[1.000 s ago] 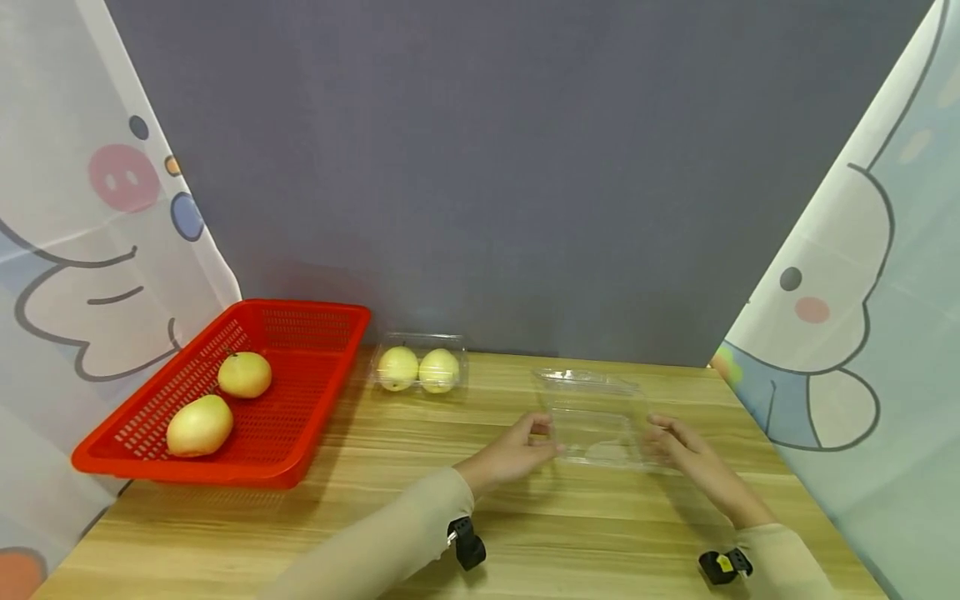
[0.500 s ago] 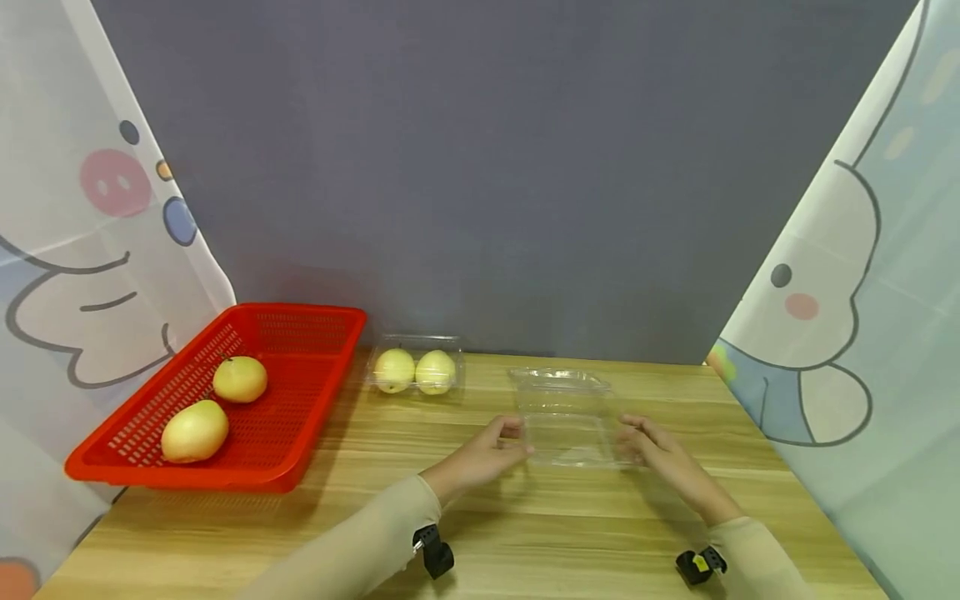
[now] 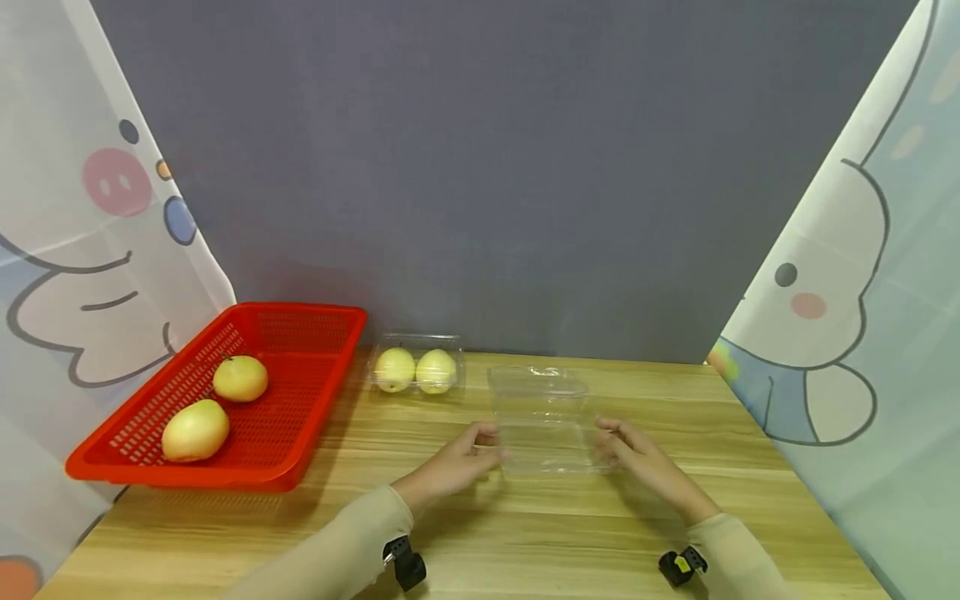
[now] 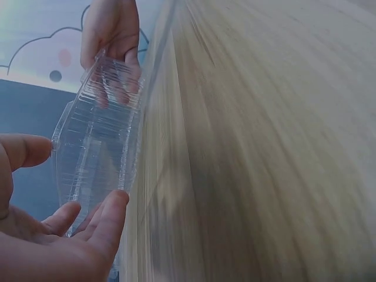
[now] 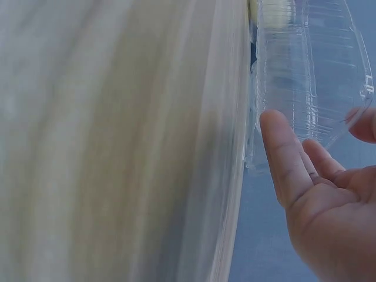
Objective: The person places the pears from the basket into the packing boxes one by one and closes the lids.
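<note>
A clear plastic clamshell box (image 3: pixel 546 446) lies at the middle right of the table, its lid folded back away from me. Nothing shows inside it. My left hand (image 3: pixel 455 460) holds the box's left side; in the left wrist view the thumb is at the rim and the fingers (image 4: pixel 111 220) are lower on the wall. On the opposite side my right hand (image 3: pixel 651 468) holds the box likewise, thumb at the rim and fingers (image 5: pixel 282 147) along the wall. The box's underside is hidden.
A red plastic basket (image 3: pixel 322 400) on the left contains two pale yellow fruits (image 3: pixel 195 431). Another clear box (image 3: pixel 420 339), with two yellow fruits (image 3: pixel 436 372) in it, stands at the back. Behind the wooden table (image 3: pixel 570 533) rises a grey panel (image 3: pixel 510 183).
Both hands have shifted the clear box leftward across the table. The basket, the fruits and the other box have stayed put; the view moved slightly.
</note>
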Motion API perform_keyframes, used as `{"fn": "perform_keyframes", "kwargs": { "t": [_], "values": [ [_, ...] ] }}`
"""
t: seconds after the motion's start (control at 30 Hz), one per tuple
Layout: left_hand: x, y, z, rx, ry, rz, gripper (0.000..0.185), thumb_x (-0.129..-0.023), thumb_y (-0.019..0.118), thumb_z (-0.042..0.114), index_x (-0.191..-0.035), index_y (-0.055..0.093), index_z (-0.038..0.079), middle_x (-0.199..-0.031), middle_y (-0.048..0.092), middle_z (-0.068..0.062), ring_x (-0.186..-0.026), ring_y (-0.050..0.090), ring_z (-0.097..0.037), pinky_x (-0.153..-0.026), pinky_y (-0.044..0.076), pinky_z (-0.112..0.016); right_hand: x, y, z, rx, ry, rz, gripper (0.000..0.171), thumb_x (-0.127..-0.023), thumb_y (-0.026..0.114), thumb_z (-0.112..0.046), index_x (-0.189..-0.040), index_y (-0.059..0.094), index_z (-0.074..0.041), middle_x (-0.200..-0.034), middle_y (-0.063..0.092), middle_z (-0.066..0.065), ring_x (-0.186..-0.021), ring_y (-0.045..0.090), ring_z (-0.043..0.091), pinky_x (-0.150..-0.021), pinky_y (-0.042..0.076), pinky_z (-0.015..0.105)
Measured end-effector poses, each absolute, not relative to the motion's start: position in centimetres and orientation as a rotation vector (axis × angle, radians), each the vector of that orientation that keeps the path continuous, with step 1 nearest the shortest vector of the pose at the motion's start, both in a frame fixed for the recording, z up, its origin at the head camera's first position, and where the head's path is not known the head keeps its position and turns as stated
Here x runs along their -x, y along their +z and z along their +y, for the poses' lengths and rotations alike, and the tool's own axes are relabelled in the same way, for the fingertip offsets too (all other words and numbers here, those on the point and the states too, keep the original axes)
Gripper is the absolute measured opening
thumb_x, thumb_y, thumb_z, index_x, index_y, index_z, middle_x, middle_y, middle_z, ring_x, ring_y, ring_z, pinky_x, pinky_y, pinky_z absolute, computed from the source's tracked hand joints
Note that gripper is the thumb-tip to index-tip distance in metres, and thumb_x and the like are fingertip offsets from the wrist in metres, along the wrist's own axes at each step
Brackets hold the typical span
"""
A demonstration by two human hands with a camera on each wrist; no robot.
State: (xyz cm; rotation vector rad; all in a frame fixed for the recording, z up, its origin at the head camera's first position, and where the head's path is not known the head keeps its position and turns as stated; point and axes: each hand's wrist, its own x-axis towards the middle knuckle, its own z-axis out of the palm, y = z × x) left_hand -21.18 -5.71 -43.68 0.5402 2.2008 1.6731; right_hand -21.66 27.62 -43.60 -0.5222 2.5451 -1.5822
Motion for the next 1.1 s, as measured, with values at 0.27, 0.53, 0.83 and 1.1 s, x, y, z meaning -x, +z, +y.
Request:
{"fn": "perform_keyframes", "kwargs": {
  "t": [0.27,0.53,0.83,1.1],
  "values": [
    [20.5,-43.8,-7.0,-0.544,1.643,2.204,0.059,-0.102,0.060,0.032,-0.145,0.039,-0.002,-0.139,0.047,-0.021,-0.121,0.052,-0.037,-0.095,0.048,-0.052,21.3,-43.7,27.2,0.608,-1.529,2.457,0.047,-0.108,0.044,-0.018,-0.140,0.035,0.016,-0.120,0.057,0.028,-0.101,0.064,0.034,-0.082,0.057,0.033],
    [19.9,-43.9,-7.9,-0.528,1.628,2.200,0.057,-0.101,0.060,0.027,-0.145,0.039,-0.003,-0.136,0.048,-0.020,-0.121,0.052,-0.038,-0.096,0.048,-0.053,21.5,-44.0,26.8,0.626,-1.536,2.351,0.047,-0.108,0.044,-0.016,-0.140,0.032,0.017,-0.122,0.053,0.028,-0.105,0.062,0.037,-0.084,0.056,0.032],
    [19.4,-43.7,-8.8,-0.497,1.622,2.224,0.056,-0.100,0.061,0.025,-0.144,0.040,-0.003,-0.134,0.049,-0.019,-0.120,0.052,-0.039,-0.094,0.049,-0.053,21.5,-44.0,26.0,0.637,-1.542,2.275,0.051,-0.107,0.047,-0.018,-0.140,0.030,0.018,-0.120,0.053,0.026,-0.107,0.061,0.037,-0.086,0.056,0.032],
    [19.3,-43.7,-9.5,-0.467,1.601,2.229,0.054,-0.100,0.060,0.027,-0.142,0.041,-0.002,-0.132,0.050,-0.018,-0.123,0.051,-0.041,-0.096,0.047,-0.054,21.5,-44.0,25.3,0.600,-1.518,2.268,0.048,-0.106,0.050,-0.018,-0.136,0.034,0.016,-0.120,0.056,0.025,-0.105,0.061,0.034,-0.085,0.056,0.033]
  ]
}}
